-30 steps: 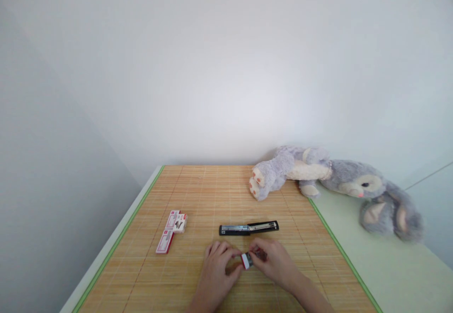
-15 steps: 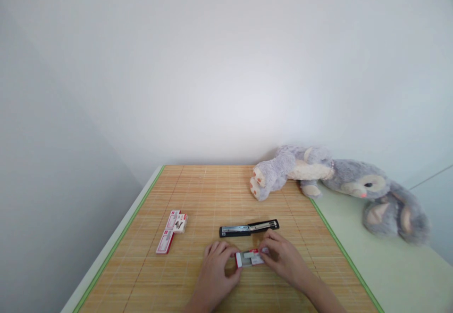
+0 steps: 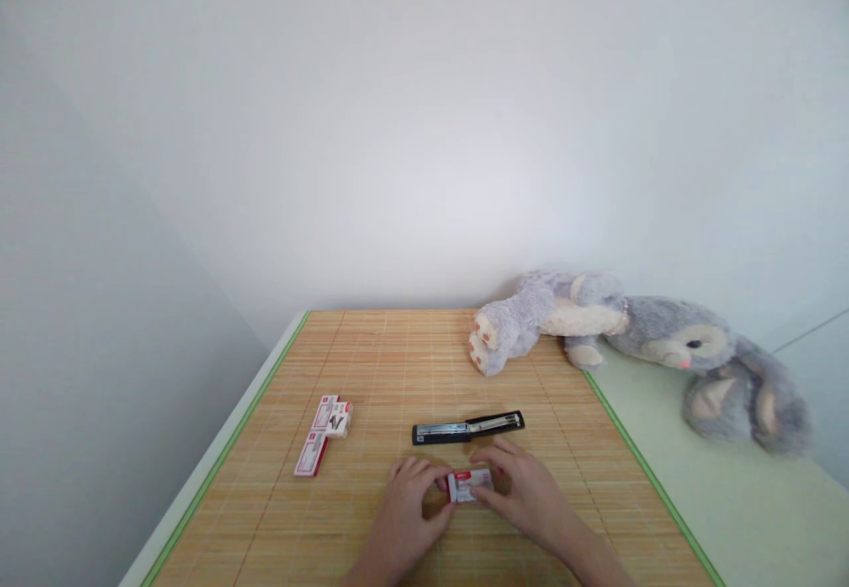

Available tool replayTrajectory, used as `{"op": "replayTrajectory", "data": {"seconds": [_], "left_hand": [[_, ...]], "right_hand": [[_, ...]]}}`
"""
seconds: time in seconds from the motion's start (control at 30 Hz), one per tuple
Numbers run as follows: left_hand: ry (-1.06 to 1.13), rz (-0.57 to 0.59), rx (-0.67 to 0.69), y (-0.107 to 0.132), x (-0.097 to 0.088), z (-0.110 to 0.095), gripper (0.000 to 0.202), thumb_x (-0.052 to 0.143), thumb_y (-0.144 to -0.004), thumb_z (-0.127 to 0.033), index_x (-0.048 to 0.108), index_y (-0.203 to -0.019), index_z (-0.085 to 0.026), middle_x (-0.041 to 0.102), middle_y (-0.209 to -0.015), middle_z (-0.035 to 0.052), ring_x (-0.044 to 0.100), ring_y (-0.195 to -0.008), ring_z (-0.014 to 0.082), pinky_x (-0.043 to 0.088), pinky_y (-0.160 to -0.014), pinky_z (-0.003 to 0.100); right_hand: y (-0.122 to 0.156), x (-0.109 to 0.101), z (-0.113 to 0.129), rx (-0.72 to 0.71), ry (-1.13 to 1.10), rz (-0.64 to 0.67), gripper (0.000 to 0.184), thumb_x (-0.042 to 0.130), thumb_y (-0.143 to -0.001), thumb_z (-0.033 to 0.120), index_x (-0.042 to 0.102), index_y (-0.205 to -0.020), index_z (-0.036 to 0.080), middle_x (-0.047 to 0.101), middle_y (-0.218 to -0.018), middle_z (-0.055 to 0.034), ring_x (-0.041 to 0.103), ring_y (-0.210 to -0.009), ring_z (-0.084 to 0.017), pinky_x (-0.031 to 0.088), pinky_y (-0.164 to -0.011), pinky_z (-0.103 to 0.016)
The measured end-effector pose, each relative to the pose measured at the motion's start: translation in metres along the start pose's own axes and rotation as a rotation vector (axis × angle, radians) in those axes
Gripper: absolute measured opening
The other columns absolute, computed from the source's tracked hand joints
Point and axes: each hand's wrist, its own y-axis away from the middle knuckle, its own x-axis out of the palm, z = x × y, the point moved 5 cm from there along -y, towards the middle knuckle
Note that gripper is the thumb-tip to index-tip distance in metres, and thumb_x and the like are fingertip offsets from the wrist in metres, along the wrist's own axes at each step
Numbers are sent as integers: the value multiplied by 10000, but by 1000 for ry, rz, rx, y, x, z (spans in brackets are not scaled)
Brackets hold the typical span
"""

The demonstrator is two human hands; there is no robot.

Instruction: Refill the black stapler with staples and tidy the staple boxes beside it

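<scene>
Bamboo matting, edged in green, lying across the whole work surface, with grey wall rising behind. Lying on it at the left, well apart from the hands, three small red-and-white boxes: a long flat one nearest the edge, another flat one above it, and a squat one sitting just beside that. Resting near the front centre, the left hand, palm down, fingers curled, pinching the left end of a small red-and-white staple box between thumb and fingertips. Sitting between both hands, that box, low over the mat or resting on it; impossible to tell which. Gripping its right end, the right hand, thumb underneath at the near side and fingers arching over the far side. Lying just beyond the hands, apart from them, a black stapler, swung open flat, its metal channel showing on the left half. Sprawling farther back and to the right, a grey plush rabbit, feet resting on the mat's far corner, head and ears spreading over the pale green surface beside the mat.
</scene>
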Motion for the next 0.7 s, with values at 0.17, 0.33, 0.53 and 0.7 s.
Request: {"op": "replayTrajectory", "data": {"seconds": [0.17,0.33,0.53,0.7], "left_hand": [[-1,-27,15,3,-3,0,316,699,-826,-236,718,-1135,-303,720,-1042,33,620,-1024,256,451,-952,419],[24,-20,10,5,-5,1,337,707,-795,-173,712,-1103,-309,710,-1037,2,618,-1020,228,448,-951,387],[36,-20,-5,8,-10,2,390,739,-793,-190,700,-1157,-326,699,-1062,3,612,-1037,232,441,-962,382],[50,-6,-16,8,-11,1,251,702,-897,-323,714,-1147,-338,698,-1035,8,610,-1009,232,442,-928,377]], "right_hand": [[-11,14,21,-53,63,70,166,783,-826,334,757,-980,278,664,-957,0,639,-884,-186,421,-754,-251],[-13,20,19,-101,31,80,112,694,-885,244,768,-964,272,667,-934,-3,626,-886,-180,428,-773,-245],[0,8,-2,-75,11,17,271,724,-866,296,746,-1136,290,656,-1014,-19,629,-922,-197,455,-820,-271],[7,5,-15,-43,-7,44,267,728,-869,333,747,-1132,297,644,-972,-12,633,-887,-190,455,-771,-268]]}}
